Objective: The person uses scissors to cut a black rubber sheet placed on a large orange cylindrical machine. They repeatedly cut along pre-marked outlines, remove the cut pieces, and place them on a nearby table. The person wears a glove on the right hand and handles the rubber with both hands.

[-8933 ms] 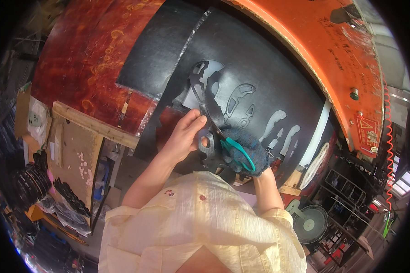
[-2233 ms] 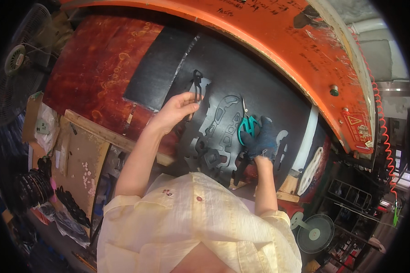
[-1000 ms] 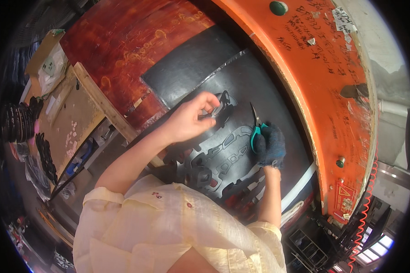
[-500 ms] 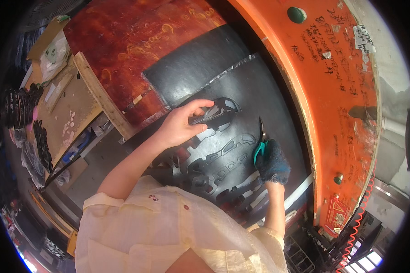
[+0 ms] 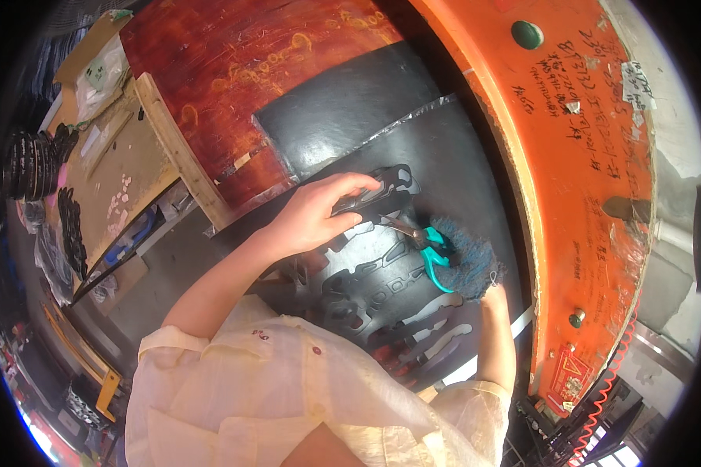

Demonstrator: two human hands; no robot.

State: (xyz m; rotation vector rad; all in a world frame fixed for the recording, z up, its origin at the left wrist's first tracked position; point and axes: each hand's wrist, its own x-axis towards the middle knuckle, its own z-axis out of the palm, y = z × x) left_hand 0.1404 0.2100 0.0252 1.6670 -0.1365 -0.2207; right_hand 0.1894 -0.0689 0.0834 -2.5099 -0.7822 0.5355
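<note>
My bare left hand [image 5: 308, 214] pinches a flat black cut-out piece [image 5: 389, 204] with openings in it, fingers above and thumb below. The piece is held over a black sheet [image 5: 459, 156] that has several shapes cut through it. A dark blue knitted glove covers my right hand [image 5: 473, 263], which is closed round teal-handled scissors [image 5: 431, 266]. Their blades point left, close to the near edge of the piece; whether they touch it I cannot tell. My fingers hide part of the piece.
An orange machine beam [image 5: 553, 179] with handwriting and a round green button runs along the right. The red worn board [image 5: 210, 86] lies beyond the black sheet. At left stands a wooden side table [image 5: 125, 167] with scraps and black pieces. A red coiled hose [image 5: 611, 389] hangs at lower right.
My right hand has moved up with the scissors, and their blades have swung from pointing away to pointing left at the piece. My left hand keeps hold of the piece, which has tilted slightly.
</note>
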